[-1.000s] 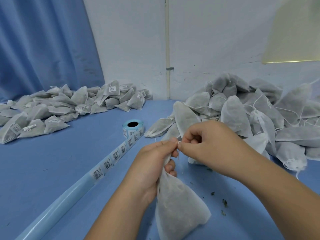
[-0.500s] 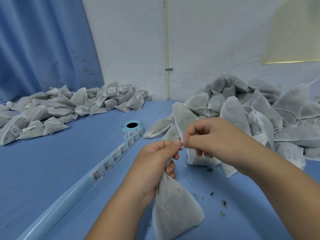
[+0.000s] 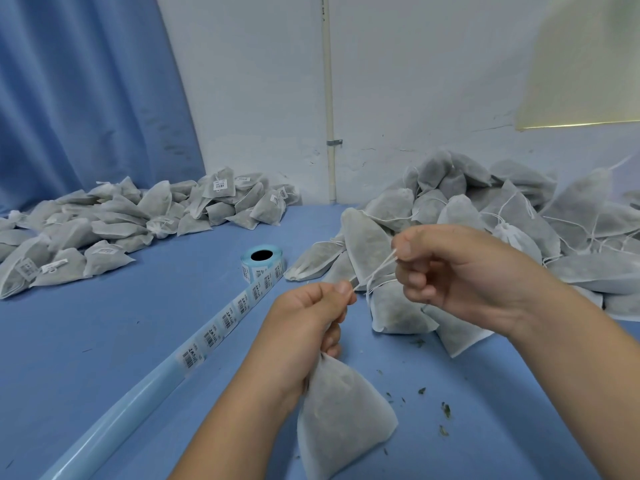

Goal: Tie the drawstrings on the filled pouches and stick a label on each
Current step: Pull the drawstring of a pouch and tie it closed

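Head view: drawstring being tied on one pouch, label pending

The filled pouch (image 3: pixel 343 420) is held low at 6 o'clock, just over the blue table (image 3: pixel 104 341). Its gathered neck is gripped by the left hand (image 3: pixel 311 323), with the string also pinched at the thumb tip. The drawstring (image 3: pixel 377 268) is pinched by the right hand (image 3: pixel 460 268) and drawn taut toward 2 o'clock. Step judged: tying, knot not yet seated. No label is seen on the visible face.

Next move, as judged: the knot needs to be cinched against the neck, then one sticker peeled from the label strip (image 3: pixel 221 320) fed off the roll (image 3: pixel 262 259) at 11 o'clock. Unlabelled stock is piled at 2 o'clock (image 3: pixel 519 209), labelled pouches at 10 o'clock (image 3: pixel 138 216).
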### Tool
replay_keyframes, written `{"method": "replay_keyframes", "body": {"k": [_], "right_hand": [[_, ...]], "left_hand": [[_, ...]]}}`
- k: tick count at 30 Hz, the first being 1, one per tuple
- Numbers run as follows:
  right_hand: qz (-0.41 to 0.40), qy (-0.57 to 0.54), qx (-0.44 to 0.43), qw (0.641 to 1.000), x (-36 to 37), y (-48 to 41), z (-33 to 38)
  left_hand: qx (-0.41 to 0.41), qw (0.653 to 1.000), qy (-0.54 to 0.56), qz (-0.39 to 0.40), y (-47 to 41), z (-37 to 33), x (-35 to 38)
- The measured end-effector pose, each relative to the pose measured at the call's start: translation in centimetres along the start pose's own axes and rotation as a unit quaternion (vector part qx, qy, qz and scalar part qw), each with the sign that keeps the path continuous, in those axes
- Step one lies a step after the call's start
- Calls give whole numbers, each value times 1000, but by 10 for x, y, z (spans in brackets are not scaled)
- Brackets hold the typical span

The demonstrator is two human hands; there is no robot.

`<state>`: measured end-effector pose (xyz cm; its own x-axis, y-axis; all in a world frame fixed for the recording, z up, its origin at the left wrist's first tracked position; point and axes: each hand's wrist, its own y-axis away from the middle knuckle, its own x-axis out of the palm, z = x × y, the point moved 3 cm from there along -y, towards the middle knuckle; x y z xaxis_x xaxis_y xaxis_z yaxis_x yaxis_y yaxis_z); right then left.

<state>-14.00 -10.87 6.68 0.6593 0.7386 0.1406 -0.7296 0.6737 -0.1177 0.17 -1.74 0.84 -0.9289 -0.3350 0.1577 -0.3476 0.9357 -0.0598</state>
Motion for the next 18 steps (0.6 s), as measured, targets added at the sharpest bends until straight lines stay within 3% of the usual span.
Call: {"method": "replay_keyframes", "body": {"k": [11, 14, 18], "right_hand": [[83, -110, 97, 986, -10, -6, -11], [34, -73, 92, 993, -13, -5, -9], [-82, -22, 39, 996, -28, -7, -4]], "left_hand": [[49, 990, -134, -22, -2, 0, 2], [50, 987, -153, 0, -3, 1, -1], [-36, 976, -188, 104, -1, 5, -6]]}}
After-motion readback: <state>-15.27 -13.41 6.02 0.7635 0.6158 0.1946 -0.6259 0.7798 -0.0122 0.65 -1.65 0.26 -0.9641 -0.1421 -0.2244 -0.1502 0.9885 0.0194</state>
